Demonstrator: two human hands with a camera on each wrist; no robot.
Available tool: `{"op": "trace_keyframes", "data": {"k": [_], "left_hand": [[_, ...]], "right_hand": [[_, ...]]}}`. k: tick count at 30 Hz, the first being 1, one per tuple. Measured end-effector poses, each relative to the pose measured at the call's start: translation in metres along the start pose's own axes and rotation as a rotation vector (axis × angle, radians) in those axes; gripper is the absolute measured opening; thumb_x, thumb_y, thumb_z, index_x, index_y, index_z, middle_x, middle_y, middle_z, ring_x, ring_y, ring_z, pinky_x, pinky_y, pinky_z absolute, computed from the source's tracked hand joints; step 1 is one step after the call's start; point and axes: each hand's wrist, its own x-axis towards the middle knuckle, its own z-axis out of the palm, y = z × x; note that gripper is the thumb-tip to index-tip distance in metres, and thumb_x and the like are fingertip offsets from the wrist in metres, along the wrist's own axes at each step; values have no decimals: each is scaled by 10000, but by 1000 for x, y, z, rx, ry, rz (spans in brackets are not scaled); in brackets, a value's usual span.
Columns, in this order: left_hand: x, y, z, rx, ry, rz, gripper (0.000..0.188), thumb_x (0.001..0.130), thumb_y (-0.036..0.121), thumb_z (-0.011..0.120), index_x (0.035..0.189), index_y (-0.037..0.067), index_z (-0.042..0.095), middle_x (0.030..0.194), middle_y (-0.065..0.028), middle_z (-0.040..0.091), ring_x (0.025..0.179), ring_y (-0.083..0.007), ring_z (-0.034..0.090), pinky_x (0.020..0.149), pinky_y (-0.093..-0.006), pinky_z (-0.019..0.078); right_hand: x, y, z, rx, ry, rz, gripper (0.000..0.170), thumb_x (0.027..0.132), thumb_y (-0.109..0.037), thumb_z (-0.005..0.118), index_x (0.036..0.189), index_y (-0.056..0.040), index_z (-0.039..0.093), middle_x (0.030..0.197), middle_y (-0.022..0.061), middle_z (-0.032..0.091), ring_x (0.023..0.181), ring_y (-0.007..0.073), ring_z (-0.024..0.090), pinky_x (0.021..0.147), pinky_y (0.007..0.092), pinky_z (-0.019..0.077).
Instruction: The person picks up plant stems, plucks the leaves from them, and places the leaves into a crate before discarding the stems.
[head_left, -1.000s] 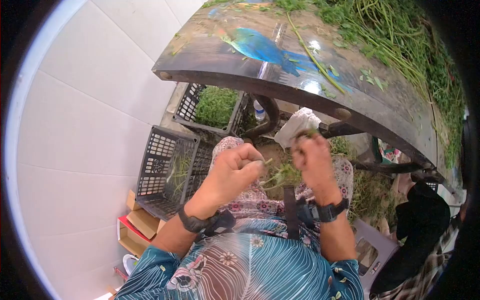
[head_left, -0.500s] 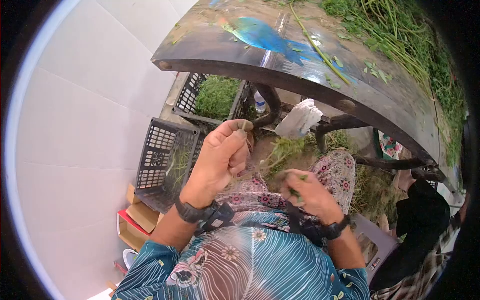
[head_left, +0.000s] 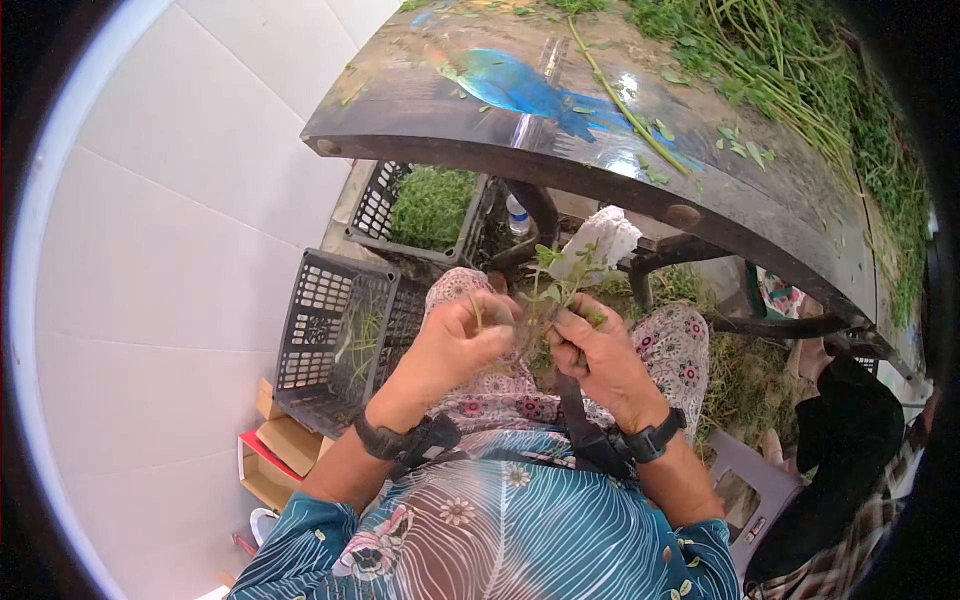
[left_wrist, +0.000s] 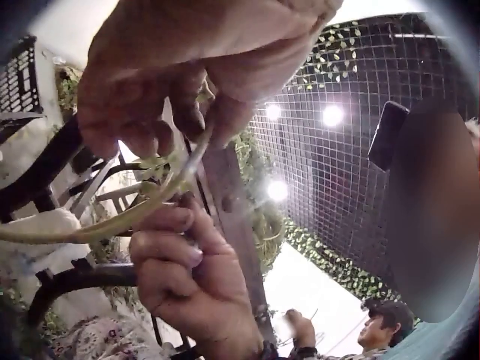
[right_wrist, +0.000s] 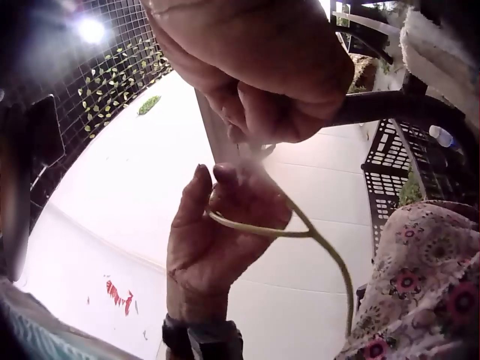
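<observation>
My left hand [head_left: 450,350] pinches a green plant stem [left_wrist: 112,223] between thumb and fingers, and the stem curves away past the fingertips. In the right wrist view the stem [right_wrist: 310,234] forks just beyond that hand. Close beside it my right hand [head_left: 605,355] has its fingers curled, with bits of green leaf [head_left: 596,317] showing between them. A leafy sprig [head_left: 560,280] stands up between the two hands, blurred low down, and the right fingertips pinch at it. Both hands are over the lap, in front of the table edge.
The painted table [head_left: 400,115] carries a heap of stems [head_left: 790,70] and a long loose stem [head_left: 620,100]. Beneath it stand a crate of green leaves [head_left: 430,205] and a water bottle [head_left: 517,215]. A black crate [head_left: 310,330] with stems is at the left, beside cardboard boxes [head_left: 285,445].
The left hand rose and came back down. The right hand, holding greenery, swung down toward the lap and then up beside the left hand. The leafy sprig now stands upright between them.
</observation>
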Motion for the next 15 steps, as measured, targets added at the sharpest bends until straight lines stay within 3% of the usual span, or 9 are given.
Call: {"op": "trace_keyframes", "data": {"k": [2, 3, 6, 9, 12, 15], "left_hand": [[-5, 10, 2, -10, -105, -136, 173, 779, 105, 593, 910, 2, 546, 924, -24, 568, 767, -67, 519, 682, -217, 429], [-3, 1, 1, -66, -140, -137, 279, 736, 114, 624, 970, -2, 525, 1014, -41, 546, 888, -94, 516, 785, -260, 427], [-2, 6, 1, 144, -161, 94, 407, 681, 113, 651, 1038, -1, 492, 1053, -58, 531, 978, -127, 493, 873, -292, 392], [-5, 17, 5, 266, -217, 61, 497, 633, 114, 669, 1072, 4, 465, 1103, -70, 504, 1059, -152, 460, 940, -309, 346], [-4, 14, 4, 143, -236, 186, 401, 663, 88, 654, 1017, 3, 488, 999, -52, 538, 942, -128, 521, 840, -271, 415], [-6, 27, 3, 194, -31, -112, 269, 728, 58, 617, 967, 2, 507, 839, -23, 554, 763, -92, 552, 681, -232, 456]], "right_hand": [[0, 0, 0, 36, 34, -26, 110, 865, -168, 542, 877, -63, 511, 683, -8, 486, 513, 44, 405, 402, 181, 255], [1, 0, 0, 63, 59, -35, 105, 866, -166, 538, 874, -64, 510, 684, -7, 489, 512, 45, 405, 401, 180, 255], [1, -5, 4, 109, 103, -50, 99, 873, -165, 522, 867, -67, 508, 683, -7, 490, 512, 47, 403, 400, 178, 255], [-4, -9, 13, 130, 123, -74, 103, 875, -170, 513, 856, -69, 506, 677, -11, 485, 512, 48, 400, 399, 180, 253], [-7, -12, 15, 176, 99, -105, 108, 872, -173, 506, 858, -67, 512, 679, -11, 484, 514, 47, 394, 404, 181, 254], [-10, -11, 14, 49, 45, -152, 119, 860, -157, 512, 921, -56, 531, 690, -14, 489, 521, 36, 386, 413, 175, 252]]}}
